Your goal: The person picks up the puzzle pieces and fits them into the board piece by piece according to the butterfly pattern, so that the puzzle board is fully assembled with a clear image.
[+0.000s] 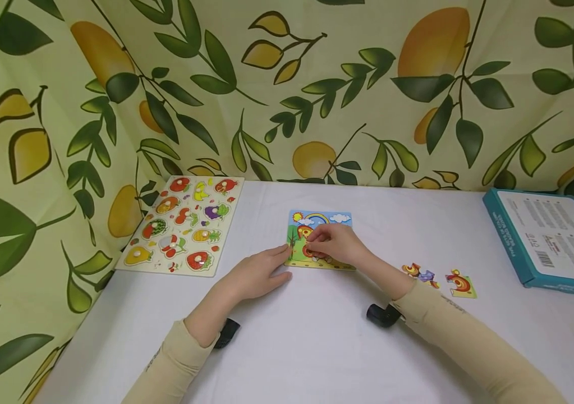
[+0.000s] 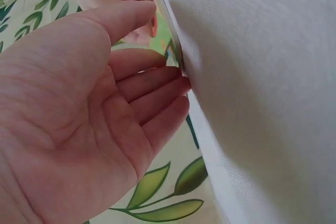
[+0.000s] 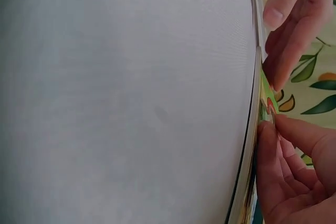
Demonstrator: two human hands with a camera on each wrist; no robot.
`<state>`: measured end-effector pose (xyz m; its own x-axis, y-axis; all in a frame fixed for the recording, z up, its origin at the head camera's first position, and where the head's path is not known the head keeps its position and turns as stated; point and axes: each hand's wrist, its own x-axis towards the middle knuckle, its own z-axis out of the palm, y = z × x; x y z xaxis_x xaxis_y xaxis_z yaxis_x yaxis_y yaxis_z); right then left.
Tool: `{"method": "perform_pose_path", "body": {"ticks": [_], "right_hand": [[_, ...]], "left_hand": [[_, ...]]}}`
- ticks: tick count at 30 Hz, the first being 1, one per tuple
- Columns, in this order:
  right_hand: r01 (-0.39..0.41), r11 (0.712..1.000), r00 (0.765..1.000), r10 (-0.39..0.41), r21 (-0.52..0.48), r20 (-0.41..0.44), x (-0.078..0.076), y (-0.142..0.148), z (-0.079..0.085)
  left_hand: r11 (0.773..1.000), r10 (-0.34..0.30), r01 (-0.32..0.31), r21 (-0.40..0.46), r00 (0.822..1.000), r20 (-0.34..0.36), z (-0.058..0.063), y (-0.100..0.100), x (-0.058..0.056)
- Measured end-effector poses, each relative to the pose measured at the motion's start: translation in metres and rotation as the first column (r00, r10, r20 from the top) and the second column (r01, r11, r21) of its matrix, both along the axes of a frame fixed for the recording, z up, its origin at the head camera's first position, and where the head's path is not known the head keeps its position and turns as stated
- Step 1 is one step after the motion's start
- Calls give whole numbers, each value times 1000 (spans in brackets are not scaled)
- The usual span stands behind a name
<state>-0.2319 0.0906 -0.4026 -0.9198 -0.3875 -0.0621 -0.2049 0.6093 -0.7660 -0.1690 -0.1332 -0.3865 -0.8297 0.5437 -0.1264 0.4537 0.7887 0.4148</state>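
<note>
Across the bottom, a white-covered table (image 1: 292, 348), probably soft enough underfoot to let light boards slide a little. On the far right, a teal box (image 1: 544, 224), cut off by the frame edge; on the far left, a fruit peg-puzzle board (image 1: 173, 196), likely stiff and best lifted by the rim. Between them, a small cartoon jigsaw board (image 1: 294, 264) with sun, rainbow and clouds, flat on the cloth: thin-edged, presumably light and rigid, easy to nudge askew, so best braced at the side. At its left edge, the left hand (image 1: 261, 273), fingers extended, grasping nothing, fingertips at or just beside the rim; contact hard to tell. Over the picture, the right hand (image 1: 339, 245), pinching between thumb and forefinger. Near the right forearm, a cluster of loose jigsaw pieces (image 1: 426, 276), and just beside, a single red-spiral piece (image 1: 462, 285), likely smooth and awkward to pick off cloth except by opposite edges. Within that pinch, right at the board, a small jigsaw piece (image 3: 270, 106), mostly hidden: seemingly almost weightless and stiff, perhaps slippery on the printed face, possibly weak at narrow tabs. Better held lightly by the edges, without bending.
</note>
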Motion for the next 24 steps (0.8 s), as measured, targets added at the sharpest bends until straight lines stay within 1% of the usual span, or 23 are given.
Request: {"method": "perform_pose_path", "body": {"ticks": [4, 9, 17, 24], "right_hand": [[-2, 1000, 1000, 1, -11, -20, 0, -4, 1], [-12, 1000, 997, 13, 13, -80, 0, -7, -3], [-26, 999, 997, 29, 43, -71, -3, -8, -5], [-19, 998, 998, 22, 56, -52, -4, -8, -4]], "left_hand": [[1000, -4, 4, 1, 1000, -8, 0, 0, 0], [1000, -18, 18, -11, 1000, -22, 0, 0, 0], [997, -54, 51, -59, 997, -55, 0, -1, 2], [997, -55, 51, -64, 996, -63, -1, -1, 2]]}}
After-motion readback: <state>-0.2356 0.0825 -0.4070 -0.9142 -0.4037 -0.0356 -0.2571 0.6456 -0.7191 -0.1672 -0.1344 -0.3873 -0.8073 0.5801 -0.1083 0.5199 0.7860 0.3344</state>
